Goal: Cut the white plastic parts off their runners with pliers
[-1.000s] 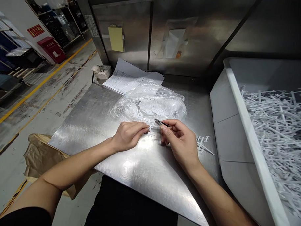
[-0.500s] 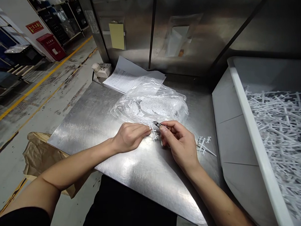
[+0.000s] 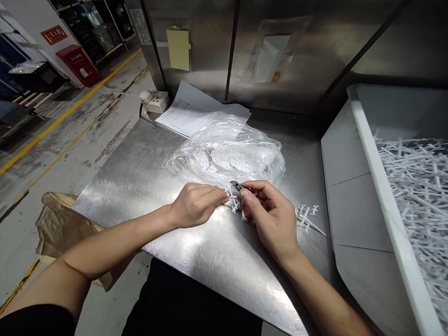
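My left hand (image 3: 197,204) is closed, its fingertips pinching a small white branched plastic sprue (image 3: 234,203) just above the steel table. Wrapped round a pair of small dark nippers (image 3: 237,186) is my right hand (image 3: 273,216); its handles are mostly hidden in the palm. The nippers' tip is at the upper end of the sprue, but whether the jaws touch it I cannot tell. Behind both hands lies a clear plastic bag (image 3: 229,159) with small pieces in it. Another white sprue (image 3: 305,219) rests on the table right of my right hand.
A large grey bin (image 3: 363,192) holding many white sprues (image 3: 425,185) stands at the right. Printed papers (image 3: 189,113) and a power socket (image 3: 155,102) are at the back. A brown paper bag (image 3: 56,226) is below the table's left edge (image 3: 110,164).
The view has shifted slightly. The sprue in my left hand has turned a little, and its lower end sits farther from the fingertips. Both hands keep their grips.
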Demonstrator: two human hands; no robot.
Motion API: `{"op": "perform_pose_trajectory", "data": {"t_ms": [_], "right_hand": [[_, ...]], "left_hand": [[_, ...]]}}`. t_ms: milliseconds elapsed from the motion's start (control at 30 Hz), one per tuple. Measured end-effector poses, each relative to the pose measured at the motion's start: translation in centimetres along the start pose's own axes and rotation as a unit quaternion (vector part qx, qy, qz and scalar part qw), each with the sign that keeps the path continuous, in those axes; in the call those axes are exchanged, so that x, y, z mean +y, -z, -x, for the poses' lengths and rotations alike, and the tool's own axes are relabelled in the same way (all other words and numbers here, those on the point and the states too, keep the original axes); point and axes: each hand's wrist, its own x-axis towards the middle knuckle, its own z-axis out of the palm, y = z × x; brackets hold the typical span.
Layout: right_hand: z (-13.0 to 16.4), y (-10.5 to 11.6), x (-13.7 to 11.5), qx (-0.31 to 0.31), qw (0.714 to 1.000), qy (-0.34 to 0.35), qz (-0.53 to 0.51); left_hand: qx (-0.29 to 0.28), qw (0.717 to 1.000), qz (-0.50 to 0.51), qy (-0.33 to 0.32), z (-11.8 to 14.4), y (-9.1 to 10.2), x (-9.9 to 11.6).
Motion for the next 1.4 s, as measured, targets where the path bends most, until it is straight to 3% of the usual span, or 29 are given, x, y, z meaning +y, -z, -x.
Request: {"op": "perform_pose_trajectory", "data": {"t_ms": [433,700,867,1133,1400], "right_hand": [[0.3,-0.1,0.6,0.006,0.999,0.000,0.040],[-0.1,-0.4,0.7,0.008,0.999,-0.052,0.011],[0.1,0.0,0.3,0.018,0.999,-0.029,0.004],[0.9,0.1,-0.5,-0.019,0.998,0.040,0.052],[0.8,-0.1,-0.5,-0.018,0.996,0.049,0.073]], "left_hand": [[-0.006,1.000,0.004,0.012,0.4,-0.6,0.2],[-0.004,0.999,0.018,0.032,-0.1,-0.4,0.5],[-0.005,0.999,0.019,0.034,-0.2,-0.3,0.5],[-0.024,0.999,0.006,0.031,-0.3,0.0,0.5],[-0.026,0.999,-0.004,0.021,-0.3,0.1,0.6]]}}
